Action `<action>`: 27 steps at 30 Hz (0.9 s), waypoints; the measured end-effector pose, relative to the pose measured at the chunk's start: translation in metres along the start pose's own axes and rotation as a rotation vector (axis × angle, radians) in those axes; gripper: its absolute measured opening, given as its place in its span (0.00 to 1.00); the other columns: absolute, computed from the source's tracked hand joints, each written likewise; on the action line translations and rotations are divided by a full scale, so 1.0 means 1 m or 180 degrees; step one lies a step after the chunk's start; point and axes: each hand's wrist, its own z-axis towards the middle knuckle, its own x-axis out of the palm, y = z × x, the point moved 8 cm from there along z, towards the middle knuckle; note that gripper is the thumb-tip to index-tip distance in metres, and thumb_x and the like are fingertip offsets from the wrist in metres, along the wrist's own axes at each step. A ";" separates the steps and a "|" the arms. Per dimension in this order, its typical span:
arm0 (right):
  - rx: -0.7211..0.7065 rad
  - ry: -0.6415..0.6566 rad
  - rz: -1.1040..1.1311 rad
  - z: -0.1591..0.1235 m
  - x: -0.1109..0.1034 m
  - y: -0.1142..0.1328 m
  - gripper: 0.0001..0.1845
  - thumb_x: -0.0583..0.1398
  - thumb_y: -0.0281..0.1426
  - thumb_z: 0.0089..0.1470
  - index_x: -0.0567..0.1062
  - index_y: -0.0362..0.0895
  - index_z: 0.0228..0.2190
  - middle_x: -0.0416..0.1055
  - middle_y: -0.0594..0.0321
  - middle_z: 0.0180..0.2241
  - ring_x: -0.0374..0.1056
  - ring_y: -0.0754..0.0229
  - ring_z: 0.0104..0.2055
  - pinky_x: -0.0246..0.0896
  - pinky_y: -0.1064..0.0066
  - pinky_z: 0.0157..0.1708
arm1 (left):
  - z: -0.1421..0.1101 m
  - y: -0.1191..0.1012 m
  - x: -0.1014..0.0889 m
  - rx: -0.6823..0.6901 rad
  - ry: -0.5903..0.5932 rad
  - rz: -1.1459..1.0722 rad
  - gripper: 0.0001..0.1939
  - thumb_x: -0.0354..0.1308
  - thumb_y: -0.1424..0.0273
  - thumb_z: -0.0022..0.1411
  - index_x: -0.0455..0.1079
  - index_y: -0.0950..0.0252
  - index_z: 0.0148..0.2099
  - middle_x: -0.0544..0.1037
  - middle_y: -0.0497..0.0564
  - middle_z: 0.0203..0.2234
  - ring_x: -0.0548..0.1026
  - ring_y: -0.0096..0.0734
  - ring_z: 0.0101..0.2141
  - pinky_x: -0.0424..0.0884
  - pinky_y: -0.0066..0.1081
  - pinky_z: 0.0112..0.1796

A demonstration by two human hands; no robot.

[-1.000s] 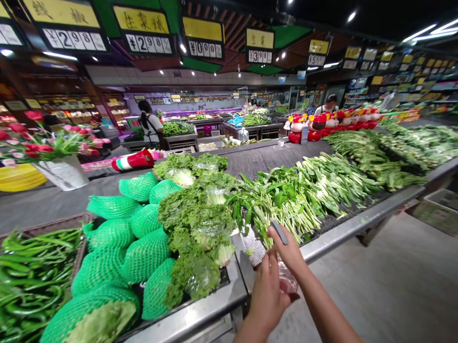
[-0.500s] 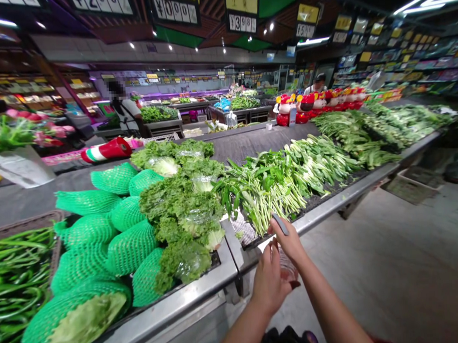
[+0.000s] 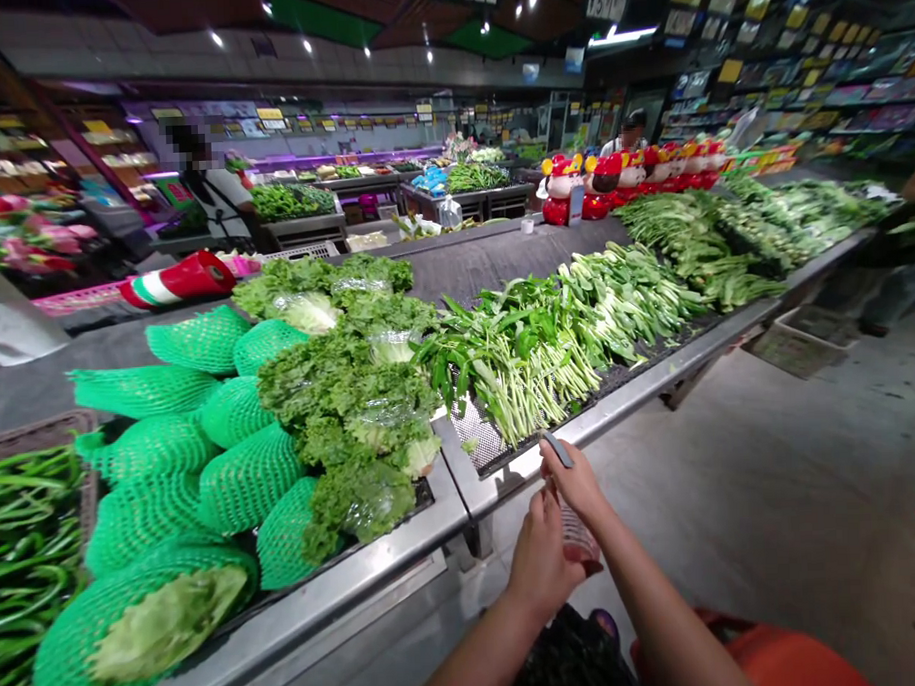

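My left hand is closed around a clear, ribbed plastic container, which shows partly between my two hands. My right hand is curled against its upper end. A flat grey strip lies along a finger of that hand, and whatever the right fingertips grip is hidden. Both hands are just in front of the metal edge of the vegetable stand. Nearest to them is a bunch of leafy water spinach on a black mesh tray.
Leafy lettuces and produce in green foam nets fill the stand's left part, with long green peppers beyond. More greens run right, behind a metal rail. A crate stands on the floor. Two people are farther back.
My view has tilted down and shifted slightly, so the stand sits higher and further left. An orange-red thing now shows at the bottom right. Both hands keep nearly the same pose.
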 end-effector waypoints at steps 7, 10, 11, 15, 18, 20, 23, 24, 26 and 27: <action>-0.0049 -0.0235 -0.0026 0.007 -0.038 0.013 0.22 0.51 0.50 0.51 0.69 0.44 0.26 0.71 0.60 0.26 0.67 0.56 0.31 0.59 0.69 0.32 | 0.016 -0.028 0.001 0.0389 0.0084 -0.0116 0.55 0.70 0.67 0.38 0.41 0.67 0.63 0.53 0.60 0.57 0.58 0.47 0.55 0.55 0.37 0.55; -0.0104 -0.0287 -0.0128 0.010 -0.051 0.020 0.22 0.51 0.49 0.52 0.69 0.44 0.24 0.70 0.61 0.24 0.66 0.58 0.28 0.59 0.70 0.30 | 0.021 -0.038 0.005 0.0431 0.0132 -0.0111 0.55 0.70 0.65 0.39 0.41 0.67 0.63 0.52 0.60 0.58 0.57 0.48 0.55 0.55 0.38 0.55; -0.0092 -0.0280 -0.0130 0.012 -0.053 0.020 0.22 0.51 0.49 0.52 0.69 0.44 0.23 0.70 0.62 0.23 0.65 0.59 0.26 0.58 0.70 0.28 | 0.023 -0.040 0.007 0.0408 0.0151 -0.0103 0.56 0.70 0.65 0.38 0.40 0.67 0.63 0.52 0.61 0.58 0.57 0.49 0.55 0.55 0.39 0.55; 0.0027 -0.0187 -0.0081 0.020 -0.056 0.013 0.23 0.51 0.50 0.52 0.69 0.44 0.23 0.67 0.65 0.19 0.63 0.61 0.21 0.57 0.70 0.24 | 0.032 -0.042 0.011 0.0262 0.0115 -0.0091 0.56 0.70 0.65 0.37 0.41 0.67 0.63 0.52 0.61 0.58 0.58 0.50 0.54 0.56 0.40 0.54; -0.0019 -0.0108 -0.0068 0.031 -0.057 0.016 0.23 0.51 0.49 0.52 0.70 0.44 0.23 0.68 0.63 0.19 0.64 0.60 0.22 0.58 0.70 0.25 | 0.041 -0.043 0.010 0.0179 0.0038 -0.0065 0.55 0.70 0.66 0.37 0.42 0.67 0.63 0.52 0.62 0.58 0.58 0.50 0.55 0.56 0.41 0.54; -0.0120 -0.0053 -0.0031 0.041 -0.059 0.024 0.22 0.52 0.48 0.52 0.72 0.43 0.27 0.71 0.61 0.23 0.66 0.58 0.27 0.60 0.69 0.29 | 0.048 -0.048 0.006 0.0181 -0.0034 -0.0038 0.55 0.70 0.65 0.38 0.42 0.66 0.62 0.52 0.62 0.58 0.57 0.50 0.55 0.55 0.41 0.55; -0.0321 0.0056 0.0123 0.059 -0.061 0.043 0.22 0.53 0.47 0.51 0.72 0.43 0.38 0.73 0.58 0.33 0.68 0.55 0.35 0.61 0.66 0.35 | 0.061 -0.060 -0.009 0.0245 -0.0233 0.0040 0.54 0.69 0.65 0.40 0.40 0.65 0.63 0.52 0.61 0.58 0.55 0.49 0.56 0.53 0.40 0.55; -0.0396 0.0087 0.0173 0.066 -0.062 0.051 0.23 0.54 0.47 0.51 0.71 0.43 0.41 0.73 0.57 0.35 0.68 0.54 0.36 0.62 0.65 0.37 | 0.066 -0.064 -0.016 0.0254 -0.0313 0.0082 0.54 0.69 0.66 0.40 0.39 0.65 0.63 0.51 0.60 0.58 0.56 0.48 0.56 0.54 0.39 0.55; -0.0565 0.0148 0.0225 0.079 -0.064 0.068 0.24 0.54 0.46 0.51 0.71 0.42 0.42 0.73 0.57 0.36 0.68 0.54 0.37 0.62 0.64 0.38 | 0.076 -0.072 -0.030 0.0242 -0.0464 0.0162 0.55 0.69 0.66 0.41 0.38 0.63 0.63 0.51 0.59 0.58 0.57 0.49 0.55 0.55 0.40 0.54; -0.0658 0.0157 0.0241 0.086 -0.065 0.077 0.24 0.54 0.46 0.51 0.71 0.42 0.42 0.73 0.57 0.35 0.68 0.54 0.37 0.62 0.63 0.38 | 0.081 -0.076 -0.037 0.0260 -0.0525 0.0193 0.54 0.68 0.66 0.41 0.37 0.62 0.63 0.51 0.59 0.58 0.58 0.49 0.55 0.56 0.40 0.54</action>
